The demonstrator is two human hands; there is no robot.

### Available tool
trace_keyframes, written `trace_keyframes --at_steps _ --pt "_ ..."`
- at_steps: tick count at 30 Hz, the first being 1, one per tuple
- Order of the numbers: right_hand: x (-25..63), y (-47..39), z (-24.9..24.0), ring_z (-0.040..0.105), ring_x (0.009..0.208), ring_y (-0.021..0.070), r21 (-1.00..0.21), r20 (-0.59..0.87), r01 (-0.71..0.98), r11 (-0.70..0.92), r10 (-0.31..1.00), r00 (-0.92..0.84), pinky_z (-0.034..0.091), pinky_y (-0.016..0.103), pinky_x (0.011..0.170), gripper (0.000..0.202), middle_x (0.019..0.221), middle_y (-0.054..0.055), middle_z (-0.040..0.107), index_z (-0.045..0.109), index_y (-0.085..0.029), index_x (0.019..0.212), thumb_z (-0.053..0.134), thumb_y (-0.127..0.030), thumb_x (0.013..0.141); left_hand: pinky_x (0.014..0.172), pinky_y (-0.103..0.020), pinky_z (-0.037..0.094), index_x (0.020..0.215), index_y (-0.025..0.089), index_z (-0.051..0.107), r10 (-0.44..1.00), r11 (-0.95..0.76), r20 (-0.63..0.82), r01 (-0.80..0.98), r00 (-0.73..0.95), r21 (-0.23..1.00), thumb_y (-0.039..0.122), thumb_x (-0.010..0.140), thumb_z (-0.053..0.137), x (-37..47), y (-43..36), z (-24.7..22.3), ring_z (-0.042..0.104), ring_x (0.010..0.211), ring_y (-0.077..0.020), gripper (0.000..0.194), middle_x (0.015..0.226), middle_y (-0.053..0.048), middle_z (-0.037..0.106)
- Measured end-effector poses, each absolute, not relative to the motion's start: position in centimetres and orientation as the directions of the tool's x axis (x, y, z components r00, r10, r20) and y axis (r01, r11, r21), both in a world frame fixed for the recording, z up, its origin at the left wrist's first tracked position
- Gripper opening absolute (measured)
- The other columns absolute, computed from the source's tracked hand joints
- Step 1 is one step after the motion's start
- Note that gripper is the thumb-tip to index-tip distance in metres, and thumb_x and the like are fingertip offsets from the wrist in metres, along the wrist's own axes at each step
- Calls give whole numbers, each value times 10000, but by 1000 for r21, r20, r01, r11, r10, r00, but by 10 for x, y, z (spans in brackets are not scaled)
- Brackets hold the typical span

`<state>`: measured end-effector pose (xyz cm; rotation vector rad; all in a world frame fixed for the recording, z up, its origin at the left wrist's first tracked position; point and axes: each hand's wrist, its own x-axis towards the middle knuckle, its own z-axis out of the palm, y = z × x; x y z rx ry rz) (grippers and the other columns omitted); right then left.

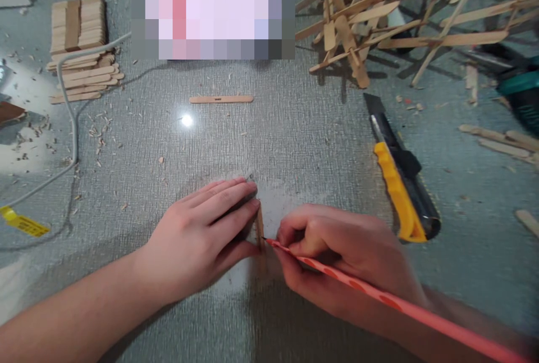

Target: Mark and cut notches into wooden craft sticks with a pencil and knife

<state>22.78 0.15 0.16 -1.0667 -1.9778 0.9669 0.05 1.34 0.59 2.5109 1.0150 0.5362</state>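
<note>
My right hand is closed around a coral-pink pencil with darker oval grip spots. The pencil's dark tip meets a narrow wooden craft stick that lies on the table, pointing away from me. My left hand rests palm down at the left of this stick, fingertips and thumb holding it against the surface. Part of the stick is hidden by those fingers. Farther off, another craft stick lies crosswise with a small dark mark at its middle.
A yellow-and-black utility knife lies at the right. Joined craft sticks spread over the back right, near a teal-and-black tool. A banded bundle of sticks and a white cable are at the left, among wood shavings.
</note>
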Motion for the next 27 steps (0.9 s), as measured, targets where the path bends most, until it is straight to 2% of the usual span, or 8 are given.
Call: trace_keyframes --at_steps 4,7,10,14,19,23,27 --pt "233 4 4 623 661 88 -846 278 330 419 874 -398 502 208 579 186 813 -16 660 535 -227 860 628 -66 856 1109 -429 539 1238 110 654 727 -659 210 578 653 482 367 955 653 -1 14 7 614 1288 -261 382 1333 -146 663" --pt "239 8 5 666 857 159 -754 360 358 550 803 -475 552 318 783 221 881 32 687 595 -203 939 530 -7 861 1072 -455 556 1225 120 657 733 -653 222 575 643 493 366 945 658 -1 15 8 640 1250 -272 373 1312 -154 674" --pt "242 9 2 646 1093 228 -599 383 416 684 701 -602 485 444 986 255 1066 68 736 676 -190 988 471 -58 913 1059 -475 550 1239 139 654 742 -642 221 574 633 508 357 928 668 -2 16 9 646 1237 -283 380 1312 -155 672" --pt "242 6 -7 569 1302 259 -509 358 428 747 636 -684 373 516 1136 324 1264 84 718 688 -160 1137 439 -93 941 1059 -493 537 1222 144 665 758 -627 230 582 611 518 364 908 686 -1 15 7 652 1220 -294 384 1296 -155 677" --pt "242 5 -6 556 1341 279 -398 335 443 803 577 -745 327 542 1173 367 1308 123 699 681 -122 1205 436 -68 938 1036 -509 535 1214 111 663 750 -639 231 588 620 495 404 900 701 -2 13 5 642 1222 -310 430 1299 -172 669" --pt "243 4 -4 574 1321 315 -323 343 469 822 564 -751 363 577 1135 359 1266 168 707 695 -104 1193 460 -57 926 1032 -495 528 1210 133 665 753 -635 220 597 620 490 433 908 693 -2 13 6 637 1228 -302 426 1290 -159 674" --pt "241 1 -6 639 1217 311 -300 357 492 817 574 -737 422 567 1074 336 1144 176 734 701 -78 1164 469 -45 923 1021 -483 532 1186 150 676 764 -625 223 609 605 489 436 920 678 -2 13 7 642 1218 -297 390 1276 -151 678"
